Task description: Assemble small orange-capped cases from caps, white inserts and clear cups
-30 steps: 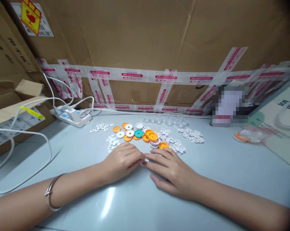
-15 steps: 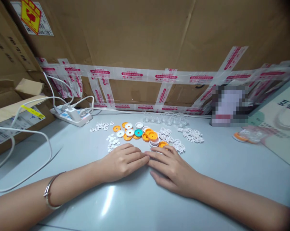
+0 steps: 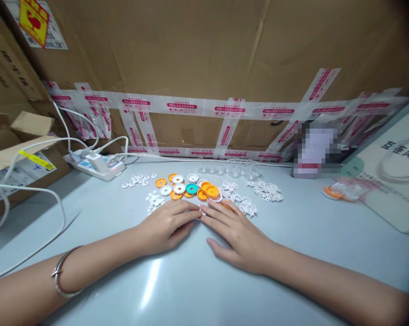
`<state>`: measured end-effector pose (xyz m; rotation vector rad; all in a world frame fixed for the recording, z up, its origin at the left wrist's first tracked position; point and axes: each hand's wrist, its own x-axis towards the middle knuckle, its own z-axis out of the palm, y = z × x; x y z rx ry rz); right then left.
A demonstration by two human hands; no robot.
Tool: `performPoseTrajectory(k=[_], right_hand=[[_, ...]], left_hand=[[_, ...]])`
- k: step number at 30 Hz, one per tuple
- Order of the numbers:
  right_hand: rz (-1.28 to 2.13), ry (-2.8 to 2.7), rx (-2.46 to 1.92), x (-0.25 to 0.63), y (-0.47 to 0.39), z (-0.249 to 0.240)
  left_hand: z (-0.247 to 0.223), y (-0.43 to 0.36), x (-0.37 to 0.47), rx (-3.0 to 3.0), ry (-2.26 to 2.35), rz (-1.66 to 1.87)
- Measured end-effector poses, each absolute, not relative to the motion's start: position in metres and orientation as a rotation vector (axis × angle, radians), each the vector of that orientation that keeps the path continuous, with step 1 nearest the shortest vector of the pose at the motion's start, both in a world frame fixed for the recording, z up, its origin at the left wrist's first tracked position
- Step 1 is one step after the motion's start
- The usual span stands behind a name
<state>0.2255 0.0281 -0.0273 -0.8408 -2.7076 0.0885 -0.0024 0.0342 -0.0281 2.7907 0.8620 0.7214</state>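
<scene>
My left hand (image 3: 172, 224) lies with fingers stretched out at the near side of a group of plastic parts, a metal bangle (image 3: 58, 274) on its forearm. Its fingertips meet those of my right hand (image 3: 236, 233), which is spread flat with the thumb apart. Just beyond the fingers are orange round caps (image 3: 212, 191), white ring-shaped caps (image 3: 179, 189) and a teal one (image 3: 192, 189). The right fingers partly cover an orange cap. Small white discs (image 3: 154, 199) sit beside my left hand, and white openwork pieces (image 3: 232, 190) beyond my right.
Clear plastic domes (image 3: 230, 170) line the back; more white openwork pieces (image 3: 264, 191) lie right. Small white stemmed pieces (image 3: 141, 179) are at left. A power strip (image 3: 96, 165) with white cables, a blurred-out upright object (image 3: 315, 151), a bagged orange item (image 3: 340, 190) and cardboard boxes (image 3: 191, 54) surround the table.
The view has shifted slightly. Both hands have slid a little toward the parts, the right covering more of the orange cap. Its thumb is wider apart, and my left thumb now shows.
</scene>
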Motion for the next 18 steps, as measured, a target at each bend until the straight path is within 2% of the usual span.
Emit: performPoseTrajectory(k=[7,18], right_hand=[[0.154,-2.687,-0.839,0.2271,0.0272,-0.0293],[0.111,-2.511,-0.74,0.2279,0.0295,-0.0307]], left_hand=[[-0.0253,0.0338,-0.0053,2.756,0.828,0.669],[-0.0255,0.0364,-0.0104,2.725,0.861,0.812]])
